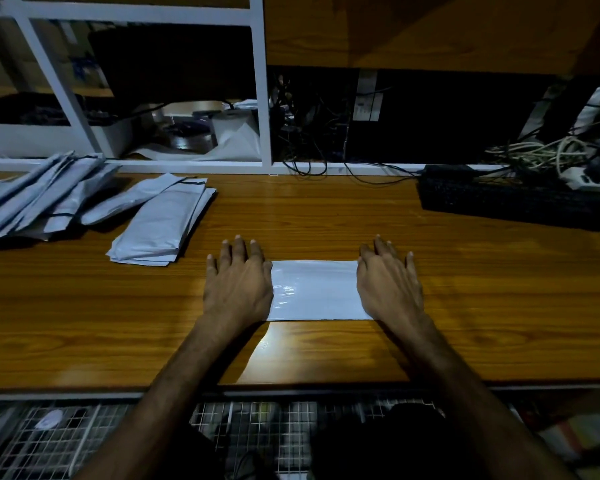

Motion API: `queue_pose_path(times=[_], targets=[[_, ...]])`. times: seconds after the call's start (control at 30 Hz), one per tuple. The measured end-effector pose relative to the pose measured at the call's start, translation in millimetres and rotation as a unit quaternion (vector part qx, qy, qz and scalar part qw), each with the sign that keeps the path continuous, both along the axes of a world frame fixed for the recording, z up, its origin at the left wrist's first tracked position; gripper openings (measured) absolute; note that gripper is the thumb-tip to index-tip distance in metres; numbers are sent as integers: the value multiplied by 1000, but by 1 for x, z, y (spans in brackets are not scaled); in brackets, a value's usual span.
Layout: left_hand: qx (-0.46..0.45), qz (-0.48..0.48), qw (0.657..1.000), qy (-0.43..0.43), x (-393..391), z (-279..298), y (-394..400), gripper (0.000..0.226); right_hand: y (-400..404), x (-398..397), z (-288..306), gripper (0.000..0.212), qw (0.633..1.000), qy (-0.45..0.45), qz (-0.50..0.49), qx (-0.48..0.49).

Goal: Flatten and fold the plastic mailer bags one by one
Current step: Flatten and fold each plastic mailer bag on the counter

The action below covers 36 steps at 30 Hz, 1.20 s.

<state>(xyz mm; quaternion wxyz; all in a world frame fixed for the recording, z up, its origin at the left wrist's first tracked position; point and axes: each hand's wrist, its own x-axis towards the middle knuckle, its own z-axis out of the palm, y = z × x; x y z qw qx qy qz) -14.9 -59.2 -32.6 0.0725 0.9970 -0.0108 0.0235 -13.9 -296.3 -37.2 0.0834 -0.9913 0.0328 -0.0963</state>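
Pressing step: we hold one white plastic mailer bag (314, 289) flat on the wooden desk (465, 306), near the front edge and centred before us.
Left hand (238, 285): palm down, fingers straight and spread, pressing the bag's left end; it grasps nothing.
Right hand (388, 284): palm down, fingers straight, pressing the bag's right end; it grasps nothing.
Bag condition: the visible panel between our hands lies smooth, with a few glossy wrinkles close to the left hand. Both ends are covered by the hands, so we cannot tell how far they extend.
Fold state: the bag reads as a short, wide rectangle with a straight near edge, which we judge to be a fold line; the layer count cannot be confirmed.
Finished stack (160, 223): folded grey mailers rest far left of our left hand, well apart from the bag in work.
Loose supply (39, 199): longer mailers fan out at the desk's far left edge, beyond the stack.
Other items: a black keyboard (513, 202) and a cable tangle (541, 154) sit far right.
Progress: we judge the task partway through, since supply remains.
Next move requirement: we judge that a crease must be set by sliding both palms outward with even pressure, then the bag lifted by one end and placed squarely on the finished stack.
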Motion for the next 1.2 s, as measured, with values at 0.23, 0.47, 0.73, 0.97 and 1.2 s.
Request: queue_pose_path(times=[0.23,0.47,0.73,0.97,1.2], targets=[[-5,25,1000,5,-1,-1,11,62,-15,-2,0,47,1000,7,-3,3],[-11,37,999,6,-7,0,20,60,-24,-4,1,48,1000,13,-8,11],[-20,40,999,-12,-14,-2,33,58,-35,-8,5,48,1000,15,-15,9],[-46,39,996,-67,-23,7,36,46,-36,-16,9,28,995,-86,-39,25],[-133,-83,979,-131,-31,21,-32,26,30,-25,15,30,987,-96,98,83]])
